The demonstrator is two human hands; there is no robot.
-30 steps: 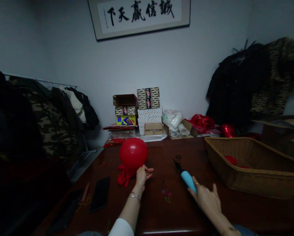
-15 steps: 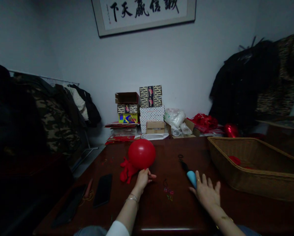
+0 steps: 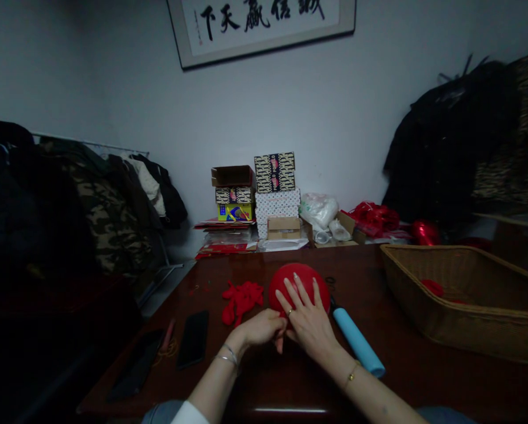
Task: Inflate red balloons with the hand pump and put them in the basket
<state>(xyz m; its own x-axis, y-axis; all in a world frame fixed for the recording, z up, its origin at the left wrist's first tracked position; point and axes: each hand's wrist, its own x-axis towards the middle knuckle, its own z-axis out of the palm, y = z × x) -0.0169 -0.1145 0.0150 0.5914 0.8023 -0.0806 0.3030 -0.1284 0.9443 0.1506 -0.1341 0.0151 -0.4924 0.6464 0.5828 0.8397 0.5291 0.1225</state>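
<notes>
An inflated red balloon (image 3: 277, 288) is in front of me over the dark wooden table (image 3: 255, 388). My left hand (image 3: 266, 327) is closed at the balloon's lower end, where its neck is hidden by the fingers. Spread fingers of my right hand (image 3: 306, 315) lie over the near side of the balloon, thumb close to the left hand. Just right of that hand lies a light blue hand pump (image 3: 359, 341) with a black nozzle end. A heap of limp red balloons (image 3: 241, 300) rests to the left of the inflated one.
On the right stands a wicker basket (image 3: 449, 330) with a few red pieces inside. Two dark phones (image 3: 192, 338) lie at the left, a reddish stick (image 3: 168, 334) and rubber bands between them. Stacked boxes (image 3: 276, 203) and a plastic bag (image 3: 319, 209) are at the back.
The left hand has carried the balloon to the right, away from the limp balloons. My right hand has left the pump and come leftward onto the balloon.
</notes>
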